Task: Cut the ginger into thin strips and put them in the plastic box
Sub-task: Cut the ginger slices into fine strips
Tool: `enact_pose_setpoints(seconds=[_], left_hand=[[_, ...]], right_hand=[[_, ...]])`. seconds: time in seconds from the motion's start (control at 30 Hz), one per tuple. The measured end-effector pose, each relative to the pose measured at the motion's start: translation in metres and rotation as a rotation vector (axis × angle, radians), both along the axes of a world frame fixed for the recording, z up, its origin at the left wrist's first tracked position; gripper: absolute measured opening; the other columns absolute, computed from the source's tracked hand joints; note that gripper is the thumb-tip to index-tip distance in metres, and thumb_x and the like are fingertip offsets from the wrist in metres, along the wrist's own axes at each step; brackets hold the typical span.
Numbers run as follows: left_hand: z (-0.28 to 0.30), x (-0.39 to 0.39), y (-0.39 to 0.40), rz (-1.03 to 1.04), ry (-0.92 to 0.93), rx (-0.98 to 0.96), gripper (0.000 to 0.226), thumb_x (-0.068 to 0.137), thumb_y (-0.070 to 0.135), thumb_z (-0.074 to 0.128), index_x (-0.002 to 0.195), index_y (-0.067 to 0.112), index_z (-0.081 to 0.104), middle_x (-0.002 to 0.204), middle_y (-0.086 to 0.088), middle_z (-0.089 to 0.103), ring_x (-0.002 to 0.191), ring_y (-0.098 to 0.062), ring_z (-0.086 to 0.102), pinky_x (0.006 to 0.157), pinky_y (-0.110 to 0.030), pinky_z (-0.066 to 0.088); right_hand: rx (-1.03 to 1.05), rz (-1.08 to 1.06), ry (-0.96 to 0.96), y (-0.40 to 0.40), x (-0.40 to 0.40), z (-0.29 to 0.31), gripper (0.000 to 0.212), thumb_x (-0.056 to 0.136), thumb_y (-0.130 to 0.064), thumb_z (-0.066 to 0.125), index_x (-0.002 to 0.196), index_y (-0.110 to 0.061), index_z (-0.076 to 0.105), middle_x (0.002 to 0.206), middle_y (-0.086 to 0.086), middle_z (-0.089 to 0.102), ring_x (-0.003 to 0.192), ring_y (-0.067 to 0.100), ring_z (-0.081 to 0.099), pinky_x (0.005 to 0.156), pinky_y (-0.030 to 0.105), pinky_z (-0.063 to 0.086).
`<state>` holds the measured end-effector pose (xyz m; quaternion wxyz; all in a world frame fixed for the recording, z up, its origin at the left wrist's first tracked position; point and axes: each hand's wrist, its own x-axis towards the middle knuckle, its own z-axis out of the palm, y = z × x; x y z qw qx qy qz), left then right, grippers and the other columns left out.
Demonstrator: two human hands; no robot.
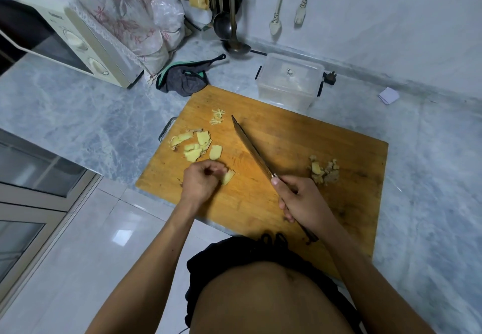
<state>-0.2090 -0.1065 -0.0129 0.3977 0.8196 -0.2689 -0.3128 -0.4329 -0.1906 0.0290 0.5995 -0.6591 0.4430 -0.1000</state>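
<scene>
Several pale yellow ginger slices (pixel 194 144) lie on the left part of the wooden cutting board (pixel 300 135). A small heap of thin ginger strips (pixel 217 117) sits farther back. My left hand (pixel 200 181) pinches one ginger slice (pixel 228 177) near the board's front left. My right hand (pixel 300 200) grips the handle of a long knife (pixel 251 148), whose blade points away to the left, just above the board. Ginger peel scraps (pixel 324 170) lie at the right. The clear plastic box (pixel 289 82) stands behind the board.
A cream microwave (pixel 78 44) stands at the back left on the grey marble counter (pixel 78 114). A dark cloth (pixel 182 78) lies behind the board. Ladles (pixel 229 25) hang at the wall. A folded paper (pixel 388 95) lies at the back right.
</scene>
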Motion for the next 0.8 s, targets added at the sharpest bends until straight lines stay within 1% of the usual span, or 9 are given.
enact_pose_setpoints(seconds=[0.07,0.13,0.2,0.33,0.4,0.53,0.63,0.73,0.8], left_hand=[[-0.002,0.005,0.003,0.086,-0.043,0.005,0.012,0.091,0.011,0.068,0.097,0.015,0.077,0.097,0.006,0.073,0.085,0.002,0.063,0.081,-0.006,0.044],[-0.002,0.009,0.005,0.119,-0.027,0.031,0.013,0.091,0.009,0.068,0.097,0.015,0.077,0.1,0.004,0.073,0.092,-0.005,0.064,0.095,-0.02,0.048],[-0.001,0.008,0.006,0.068,-0.027,0.086,0.014,0.088,0.011,0.072,0.1,0.015,0.077,0.102,0.004,0.073,0.094,-0.006,0.063,0.098,-0.021,0.046],[-0.001,-0.007,0.003,-0.025,-0.095,0.189,0.018,0.085,0.014,0.075,0.103,0.015,0.077,0.105,0.003,0.073,0.087,-0.005,0.06,0.079,-0.005,0.036],[-0.001,-0.016,0.003,-0.001,-0.103,0.202,0.016,0.082,0.014,0.077,0.098,0.013,0.077,0.099,0.001,0.073,0.08,-0.007,0.059,0.071,-0.004,0.033],[0.0,-0.029,0.001,0.048,-0.101,0.256,0.007,0.077,0.022,0.081,0.079,0.021,0.075,0.082,0.005,0.069,0.079,-0.015,0.064,0.071,-0.016,0.039],[-0.004,-0.032,0.0,0.093,-0.088,0.296,0.015,0.077,0.034,0.082,0.068,0.028,0.071,0.078,0.002,0.071,0.078,-0.02,0.067,0.068,-0.023,0.044],[-0.008,-0.04,0.0,0.151,-0.05,0.323,0.021,0.076,0.044,0.081,0.068,0.027,0.071,0.081,-0.002,0.072,0.08,-0.024,0.066,0.069,-0.028,0.049],[-0.009,-0.05,-0.001,0.188,-0.03,0.305,0.022,0.079,0.046,0.078,0.072,0.026,0.073,0.083,-0.002,0.072,0.082,-0.024,0.066,0.069,-0.027,0.046]], right_hand=[[-0.015,0.017,-0.008,0.0,-0.003,0.001,0.031,0.102,-0.042,0.052,0.109,-0.019,0.07,0.062,0.006,0.061,0.045,0.018,0.051,0.049,0.033,0.047],[-0.037,0.024,-0.009,0.002,-0.005,0.002,0.022,0.102,-0.04,0.052,0.094,-0.027,0.067,0.06,0.005,0.061,0.045,0.019,0.052,0.048,0.034,0.047],[-0.048,0.018,-0.013,0.003,-0.006,0.004,0.02,0.103,-0.039,0.052,0.091,-0.029,0.065,0.059,0.005,0.06,0.045,0.019,0.051,0.047,0.034,0.046],[-0.061,0.021,-0.011,0.005,-0.007,0.006,0.023,0.103,-0.038,0.052,0.099,-0.023,0.07,0.06,0.008,0.06,0.045,0.021,0.05,0.046,0.033,0.044],[-0.049,0.02,-0.009,0.006,-0.007,0.006,0.024,0.103,-0.038,0.052,0.102,-0.023,0.071,0.06,0.008,0.06,0.045,0.02,0.05,0.046,0.032,0.044],[-0.048,0.028,-0.013,0.008,-0.01,0.008,0.026,0.103,-0.039,0.052,0.094,-0.023,0.071,0.061,0.01,0.06,0.044,0.019,0.048,0.046,0.033,0.044],[-0.039,0.029,-0.008,0.014,-0.014,0.009,0.028,0.103,-0.039,0.052,0.091,-0.021,0.069,0.061,0.009,0.06,0.044,0.018,0.049,0.045,0.032,0.043],[-0.025,0.051,0.007,0.02,-0.02,0.011,0.035,0.103,-0.039,0.051,0.086,-0.014,0.067,0.06,0.009,0.059,0.045,0.02,0.049,0.045,0.033,0.043],[-0.016,0.074,0.022,0.022,-0.023,0.011,0.041,0.104,-0.038,0.051,0.083,-0.004,0.061,0.06,0.011,0.056,0.045,0.019,0.048,0.047,0.034,0.042]])
